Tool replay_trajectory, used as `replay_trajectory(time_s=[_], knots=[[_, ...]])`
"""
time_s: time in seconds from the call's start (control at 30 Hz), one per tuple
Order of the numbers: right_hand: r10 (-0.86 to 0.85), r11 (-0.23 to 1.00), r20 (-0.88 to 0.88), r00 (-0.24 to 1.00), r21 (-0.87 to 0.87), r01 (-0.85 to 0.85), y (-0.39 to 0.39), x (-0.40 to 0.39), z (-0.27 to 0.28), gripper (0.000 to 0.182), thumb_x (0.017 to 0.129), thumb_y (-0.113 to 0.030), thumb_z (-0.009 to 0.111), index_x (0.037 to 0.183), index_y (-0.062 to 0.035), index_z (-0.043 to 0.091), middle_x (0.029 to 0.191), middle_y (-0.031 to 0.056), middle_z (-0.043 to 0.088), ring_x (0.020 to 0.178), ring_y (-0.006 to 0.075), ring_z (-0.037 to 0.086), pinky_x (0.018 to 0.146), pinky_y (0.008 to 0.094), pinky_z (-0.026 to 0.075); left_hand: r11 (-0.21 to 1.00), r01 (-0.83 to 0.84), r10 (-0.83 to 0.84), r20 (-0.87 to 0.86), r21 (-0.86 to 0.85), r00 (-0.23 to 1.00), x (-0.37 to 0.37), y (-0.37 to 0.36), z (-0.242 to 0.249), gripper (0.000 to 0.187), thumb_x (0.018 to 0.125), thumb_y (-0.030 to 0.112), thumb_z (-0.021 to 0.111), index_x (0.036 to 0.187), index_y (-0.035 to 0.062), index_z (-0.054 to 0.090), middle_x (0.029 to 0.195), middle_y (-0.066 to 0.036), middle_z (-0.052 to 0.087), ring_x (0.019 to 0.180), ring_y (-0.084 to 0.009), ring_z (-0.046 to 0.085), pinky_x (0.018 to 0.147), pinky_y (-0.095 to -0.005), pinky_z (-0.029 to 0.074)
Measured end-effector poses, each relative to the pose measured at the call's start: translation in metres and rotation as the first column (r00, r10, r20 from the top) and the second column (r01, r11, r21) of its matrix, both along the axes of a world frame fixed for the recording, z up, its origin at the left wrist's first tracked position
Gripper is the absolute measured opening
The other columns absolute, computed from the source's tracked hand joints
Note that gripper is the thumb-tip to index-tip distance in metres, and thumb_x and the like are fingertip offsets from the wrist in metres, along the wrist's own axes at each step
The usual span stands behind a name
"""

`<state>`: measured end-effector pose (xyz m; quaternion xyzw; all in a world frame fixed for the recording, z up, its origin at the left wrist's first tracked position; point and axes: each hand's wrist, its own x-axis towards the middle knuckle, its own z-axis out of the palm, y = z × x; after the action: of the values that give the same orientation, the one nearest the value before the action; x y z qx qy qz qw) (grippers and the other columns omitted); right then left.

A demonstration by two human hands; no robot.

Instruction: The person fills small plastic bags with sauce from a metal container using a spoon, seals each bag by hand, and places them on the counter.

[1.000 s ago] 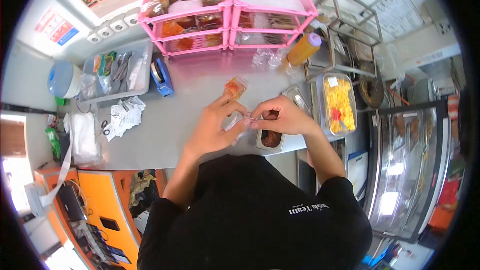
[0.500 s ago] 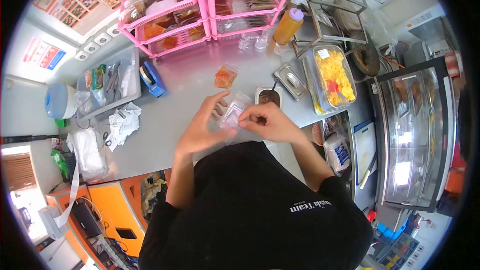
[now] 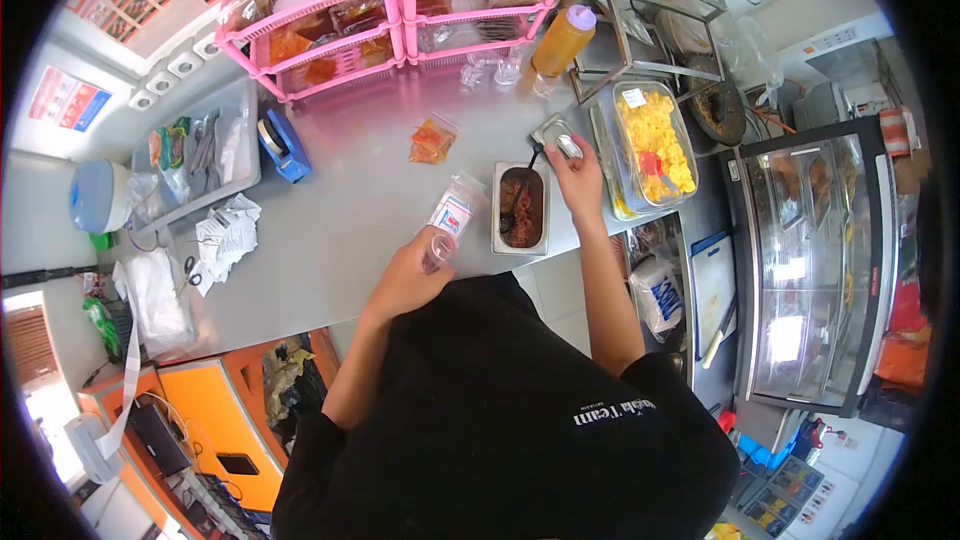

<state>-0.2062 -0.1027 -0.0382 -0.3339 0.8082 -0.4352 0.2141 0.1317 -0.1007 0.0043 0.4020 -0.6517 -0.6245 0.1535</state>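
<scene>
My left hand [image 3: 408, 278], closed at the counter's front edge, grips a small clear plastic cup [image 3: 438, 252]. Just beyond its fingers lies a clear bag [image 3: 458, 202] with a blue and red print. My right hand [image 3: 580, 185] reaches over the metal pan lid [image 3: 546, 126], its fingertips pinching what looks like a small clear plastic lid [image 3: 570, 146]. Between my hands stands a steel pan [image 3: 528, 195] of dark reddish-brown food, a black spoon [image 3: 520, 188] in it. A bag of orange-red sauce [image 3: 433, 139] rests farther back.
Pink racks [image 3: 400, 0] of bagged food stand at the back, beside a yellow-brown squeeze bottle [image 3: 564, 43]. To the right is a clear tub of yellow food [image 3: 655, 140]. A blue tape dispenser [image 3: 285, 147] and crumpled papers [image 3: 227, 235] are on the left.
My hands have moved apart from over the printed bag. The left came back and now shows a clear cup; the right swung out to the metal lid. The printed bag lies on the counter.
</scene>
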Motion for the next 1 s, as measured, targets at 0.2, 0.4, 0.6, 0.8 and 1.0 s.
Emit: replay_trajectory(time_s=[0.2, 0.4, 0.6, 0.8, 1.0], knots=[[0.318, 0.941, -0.099, 0.943, 0.157, -0.301, -0.043, -0.025, -0.037, 0.050, 0.088, -0.046, 0.081, 0.110, -0.0017, 0.080, 0.070, 0.0083, 0.068, 0.067, 0.0185, 0.066, 0.066, 0.0354, 0.052, 0.991, -0.015, 0.032, -0.126, 0.131, 0.992, -0.002, 0.007, -0.031, 0.041, 0.085, 0.008, 0.078, 0.121, 0.0084, 0.059, 0.108, 0.000, 0.058, 0.096, -0.0106, 0.054, 0.084, -0.0293, 0.048], [0.653, 0.740, 0.120, 0.748, 0.107, -0.664, -0.042, -0.008, -0.038, 0.038, 0.091, -0.039, 0.080, 0.098, -0.0010, 0.078, 0.071, 0.0122, 0.069, 0.065, 0.0179, 0.064, 0.065, 0.0358, 0.050, 0.976, -0.149, 0.158, -0.049, 0.157, 0.986, -0.027, 0.022, -0.035, 0.042, 0.085, 0.012, 0.081, 0.118, 0.0093, 0.055, 0.103, 0.000, 0.055, 0.091, -0.0119, 0.051, 0.078, -0.0307, 0.046], [0.910, 0.411, -0.032, 0.413, 0.197, -0.890, -0.026, -0.018, 0.022, 0.028, 0.099, -0.028, 0.074, 0.098, 0.0001, 0.076, 0.084, 0.0183, 0.074, 0.064, 0.0336, 0.065, 0.063, 0.0384, 0.051, 0.928, -0.340, 0.330, 0.084, 0.153, 0.940, -0.063, 0.050, -0.047, 0.040, 0.086, 0.015, 0.079, 0.117, 0.0095, 0.054, 0.098, -0.003, 0.055, 0.086, -0.0147, 0.053, 0.077, -0.0328, 0.047], [0.922, 0.382, -0.076, 0.380, 0.009, -0.924, -0.030, -0.060, 0.014, 0.024, 0.100, -0.025, 0.072, 0.107, -0.0029, 0.078, 0.096, 0.0163, 0.077, 0.070, 0.0290, 0.071, 0.065, 0.0359, 0.054, 0.818, -0.566, 0.535, 0.221, 0.107, 0.815, -0.108, 0.080, -0.050, 0.048, 0.087, 0.024, 0.075, 0.124, 0.0029, 0.054, 0.090, -0.016, 0.069, 0.080, -0.0265, 0.067, 0.074, -0.0422, 0.052], [0.995, 0.094, -0.038, 0.096, -0.054, -0.994, 0.002, -0.073, -0.002, 0.019, 0.099, -0.021, 0.072, 0.108, -0.0056, 0.077, 0.097, 0.0142, 0.077, 0.081, 0.0315, 0.074, 0.070, 0.0387, 0.056, 0.586, -0.792, 0.748, 0.261, 0.173, 0.610, -0.160, 0.115, -0.066, 0.041, 0.088, 0.022, 0.072, 0.119, 0.0010, 0.055, 0.089, -0.018, 0.068, 0.081, -0.0279, 0.066, 0.075, -0.0429, 0.052]])
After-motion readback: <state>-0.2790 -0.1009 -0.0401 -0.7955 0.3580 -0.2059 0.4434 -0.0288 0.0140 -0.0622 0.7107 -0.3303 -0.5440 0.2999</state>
